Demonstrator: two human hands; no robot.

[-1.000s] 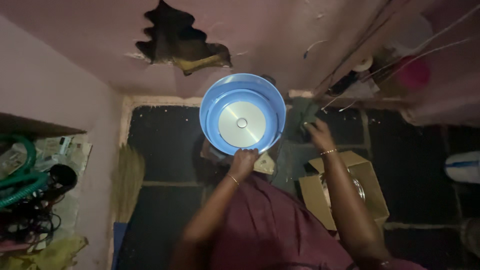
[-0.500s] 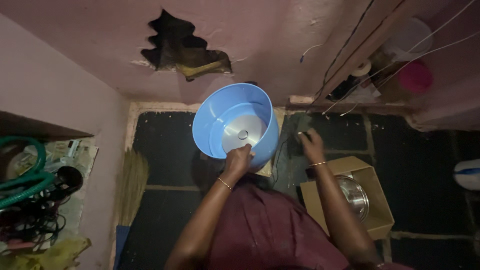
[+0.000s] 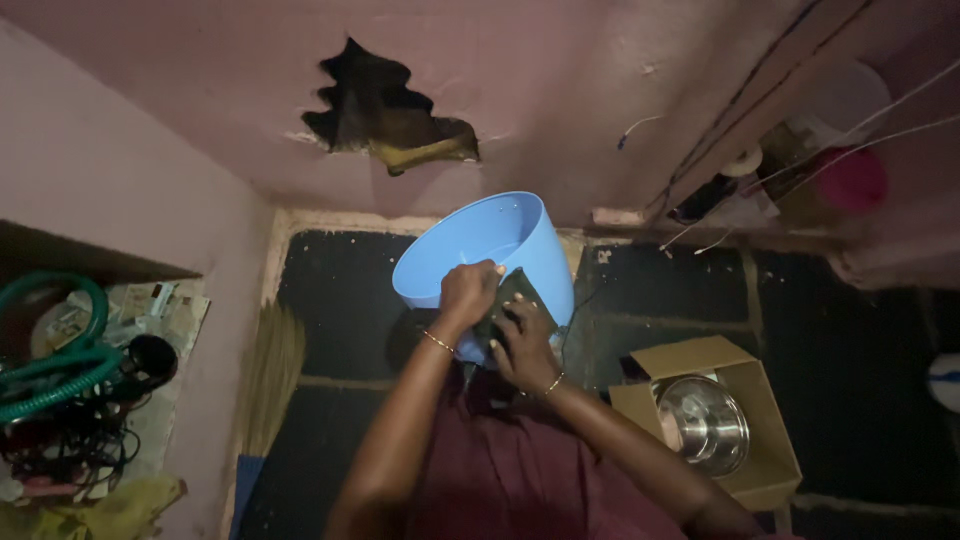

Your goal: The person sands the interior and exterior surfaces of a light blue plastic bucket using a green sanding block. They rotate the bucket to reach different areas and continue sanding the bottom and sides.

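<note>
A light blue plastic tub (image 3: 500, 240) is tilted on its side in front of me, its opening facing up and left. My left hand (image 3: 468, 292) grips its near rim. My right hand (image 3: 527, 350) presses a dark green cloth (image 3: 508, 298) flat against the tub's outer wall, just right of my left hand. Both wrists carry thin bangles. My maroon garment (image 3: 510, 470) fills the lower middle of the view.
A cardboard box (image 3: 770, 470) holding a steel bowl (image 3: 702, 425) stands on the dark tiled floor (image 3: 340, 300) to the right. A broom (image 3: 268, 385) leans by the pink wall. A green hose (image 3: 50, 360) and cables lie at left. A broken hole (image 3: 385, 110) gapes in the wall.
The tub has tipped from facing me to lying sideways and lower. My right hand has come in from the right with the cloth onto the tub's outer wall.
</note>
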